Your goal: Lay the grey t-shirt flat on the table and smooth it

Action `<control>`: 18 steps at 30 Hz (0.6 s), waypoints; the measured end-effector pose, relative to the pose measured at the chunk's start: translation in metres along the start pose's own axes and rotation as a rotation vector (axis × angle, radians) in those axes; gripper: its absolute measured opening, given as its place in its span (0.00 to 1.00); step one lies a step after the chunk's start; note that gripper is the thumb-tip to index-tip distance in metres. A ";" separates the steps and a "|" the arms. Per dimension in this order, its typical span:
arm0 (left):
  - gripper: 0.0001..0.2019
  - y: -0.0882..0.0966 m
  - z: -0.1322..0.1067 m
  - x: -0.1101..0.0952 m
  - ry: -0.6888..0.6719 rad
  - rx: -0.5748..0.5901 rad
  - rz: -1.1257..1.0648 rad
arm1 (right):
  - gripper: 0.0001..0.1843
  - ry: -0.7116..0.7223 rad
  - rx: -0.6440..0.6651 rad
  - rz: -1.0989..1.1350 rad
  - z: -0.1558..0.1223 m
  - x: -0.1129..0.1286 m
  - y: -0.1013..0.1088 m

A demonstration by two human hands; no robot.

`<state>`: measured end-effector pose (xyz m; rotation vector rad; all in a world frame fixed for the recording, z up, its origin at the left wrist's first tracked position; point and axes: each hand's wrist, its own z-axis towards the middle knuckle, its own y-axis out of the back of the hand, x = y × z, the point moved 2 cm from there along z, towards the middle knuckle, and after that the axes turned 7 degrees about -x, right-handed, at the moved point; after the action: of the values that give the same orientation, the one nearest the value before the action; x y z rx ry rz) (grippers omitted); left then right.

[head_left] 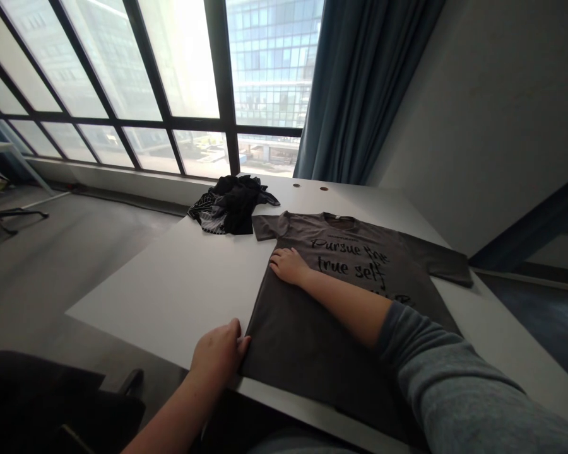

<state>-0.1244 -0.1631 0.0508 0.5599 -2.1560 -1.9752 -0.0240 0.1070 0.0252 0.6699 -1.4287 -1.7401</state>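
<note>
A dark grey T-shirt (312, 340) with black lettering lies spread on the white table, its collar toward the window and its hem hanging over the near edge. My left hand (220, 348) is closed at the shirt's lower left corner, thumb and fingers pinching the hem. Across the shirt reaches my right arm, in a grey sleeve. My right hand (290, 266) rests flat on the left side seam, just below the sleeve, fingers pointing to the left.
Dark clothing (234, 205) is heaped at the far left of the white table (170, 284). Two round holes sit near the table's back edge. Beyond are a window and a blue curtain (355, 94). A black chair (52, 397) stands at lower left.
</note>
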 end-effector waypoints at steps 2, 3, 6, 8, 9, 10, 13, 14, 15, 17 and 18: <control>0.09 0.002 0.009 -0.011 -0.132 -0.116 -0.014 | 0.23 -0.017 0.000 0.004 -0.003 0.008 -0.004; 0.09 0.003 0.015 -0.019 -0.221 -0.161 -0.029 | 0.23 -0.024 -0.004 0.009 -0.003 0.010 -0.006; 0.12 -0.004 0.039 -0.040 -0.490 -0.208 -0.094 | 0.24 -0.051 -0.014 0.044 0.010 0.004 -0.008; 0.20 -0.014 0.053 -0.048 -0.608 -0.208 -0.120 | 0.28 -0.091 -0.013 0.059 0.022 -0.010 -0.009; 0.24 -0.021 0.059 -0.049 -0.644 -0.207 -0.120 | 0.30 -0.109 -0.004 0.061 0.029 -0.018 -0.011; 0.28 -0.028 0.062 -0.050 -0.667 -0.203 -0.115 | 0.31 -0.123 0.011 0.063 0.034 -0.027 -0.013; 0.32 -0.047 0.063 -0.044 -0.693 -0.185 -0.099 | 0.35 -0.144 0.071 0.082 0.042 -0.050 -0.023; 0.32 -0.049 0.060 -0.041 -0.693 -0.178 -0.093 | 0.35 -0.144 0.082 0.088 0.042 -0.054 -0.027; 0.33 -0.050 0.058 -0.038 -0.694 -0.167 -0.089 | 0.35 -0.139 0.086 0.096 0.040 -0.057 -0.031; 0.34 -0.043 0.059 -0.035 -0.711 -0.128 -0.093 | 0.35 -0.125 0.070 0.120 0.038 -0.060 -0.037; 0.33 -0.037 0.064 -0.034 -0.723 -0.106 -0.105 | 0.35 -0.125 0.051 0.136 0.038 -0.062 -0.039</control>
<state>-0.1106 -0.0933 0.0120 -0.0942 -2.3858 -2.6271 -0.0281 0.1820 -0.0084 0.4861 -1.5704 -1.6690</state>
